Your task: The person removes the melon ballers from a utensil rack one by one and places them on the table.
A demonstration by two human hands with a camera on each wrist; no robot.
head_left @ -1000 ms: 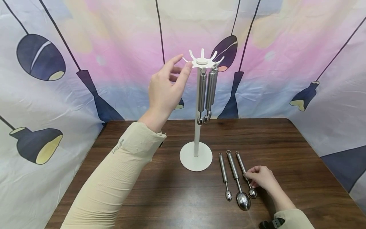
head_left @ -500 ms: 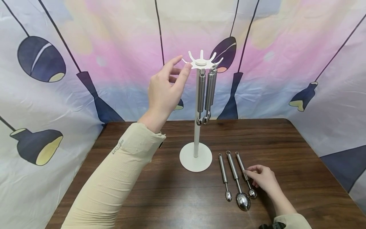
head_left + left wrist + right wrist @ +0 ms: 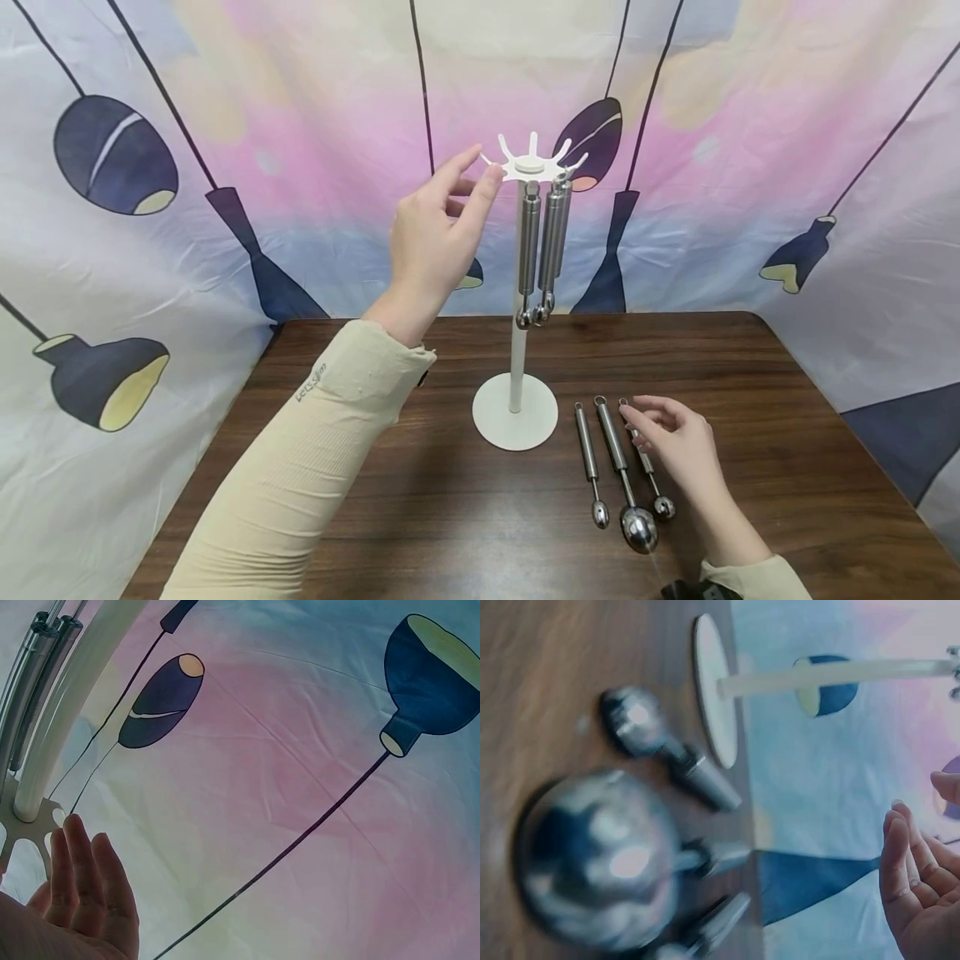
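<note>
My left hand (image 3: 438, 229) pinches a prong at the left of the white rack's top (image 3: 529, 165) between thumb and forefinger; in the left wrist view its other fingers (image 3: 88, 881) extend beside the rack. Several steel melon ballers (image 3: 529, 246) hang from the right prongs. On the table lie a small scoop (image 3: 587, 450), a larger oval scoop (image 3: 638, 528) and a melon baller (image 3: 663, 507) with a hole in its bowl. Above this last one's handle hovers my right hand (image 3: 686, 446), its fingers bent slightly with nothing seen between them in the right wrist view.
The rack's round white base (image 3: 495, 421) stands on the dark wooden table (image 3: 360, 517), left of the scoops. Behind the table hangs a cloth (image 3: 337, 125) printed with lamps.
My right hand has come off the rightmost melon baller's neck and moved up towards its handle end. My left hand stays at the prong. The utensils have not visibly moved.
</note>
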